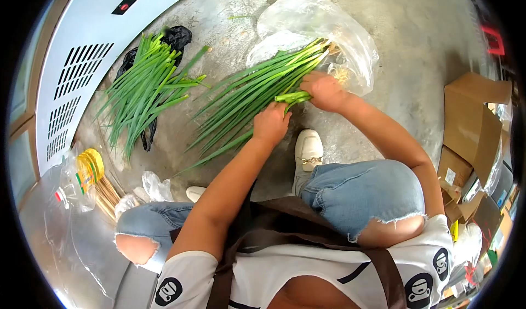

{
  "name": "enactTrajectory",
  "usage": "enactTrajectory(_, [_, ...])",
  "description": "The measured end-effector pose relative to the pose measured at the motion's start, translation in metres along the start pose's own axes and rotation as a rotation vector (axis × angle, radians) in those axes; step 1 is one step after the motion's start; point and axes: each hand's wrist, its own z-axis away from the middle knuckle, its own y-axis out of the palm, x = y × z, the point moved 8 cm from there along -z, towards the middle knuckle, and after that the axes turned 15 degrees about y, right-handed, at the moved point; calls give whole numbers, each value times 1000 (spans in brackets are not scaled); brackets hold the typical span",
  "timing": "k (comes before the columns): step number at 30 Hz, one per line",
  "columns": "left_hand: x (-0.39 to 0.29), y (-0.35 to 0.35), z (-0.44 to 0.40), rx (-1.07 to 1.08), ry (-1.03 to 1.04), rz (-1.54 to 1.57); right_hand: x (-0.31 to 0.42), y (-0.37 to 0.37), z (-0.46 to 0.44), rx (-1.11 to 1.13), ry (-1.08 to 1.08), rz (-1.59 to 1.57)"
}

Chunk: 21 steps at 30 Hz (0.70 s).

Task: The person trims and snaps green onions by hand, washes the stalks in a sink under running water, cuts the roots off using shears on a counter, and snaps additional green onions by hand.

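Note:
My left hand (271,125) is closed on the leafy side of a short bunch of green onions (293,97). Pinched at the other end of that bunch are the fingers of my right hand (326,91). Just beyond both hands, a larger heap of green onions (257,84) lies on the floor, with its pale root ends (337,57) on a clear plastic bag (350,35). To the left, another pile of green onions (148,78) rests on a black plastic bag (178,36). My fingers partly hide the held stalks.
A white appliance with vents (82,62) stands along the left. Below it are a yellow-labelled plastic bottle (89,169) and crumpled clear plastic (156,187). Open cardboard boxes (468,122) are at the right. My shoe (309,150) is close below the hands on the concrete floor (416,46).

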Motion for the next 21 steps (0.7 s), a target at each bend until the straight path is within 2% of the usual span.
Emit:
enactTrajectory(3, [-14, -17, 0, -38, 84, -20, 7, -30, 7, -76, -126, -163])
enactTrajectory(5, [-19, -29, -3, -37, 73, -64, 8, -22, 9, 107, -23, -106])
enactTrajectory(9, [-26, -41, -5, -110, 158, -126, 14, -27, 12, 119, -70, -314])
enactTrajectory(11, [-26, -29, -9, 102, 178, -180, 19, -27, 13, 83, -125, -331])
enactTrajectory(12, [-24, -27, -9, 103, 180, -181, 20, -24, 14, 82, -123, -331])
enactTrajectory(14, [-12, -33, -10, 3, 143, -180, 22, -25, 16, 6, -142, -344])
enactTrajectory(15, [9, -43, -12, -53, -22, -193, 18, -23, 15, 8, -142, -344])
enactTrajectory(16, [32, -55, -9, -104, -189, -204, 4, -19, 11, 25, -42, -372])
enactTrajectory(17, [54, -74, -1, -150, -235, -202, -11, -16, 7, 41, 56, -396])
enactTrajectory(18, [67, -96, -2, -206, -272, -204, -19, -25, 0, 32, 54, -390])
enactTrajectory(19, [68, -100, -11, -204, -273, -207, -44, -26, -7, 71, 271, -475])
enactTrajectory(20, [57, -103, -16, -164, -183, -76, -57, -19, -6, 131, 484, -568])
enactTrajectory(21, [44, -107, -23, -139, -83, 52, -54, -18, -13, 136, 476, -575])
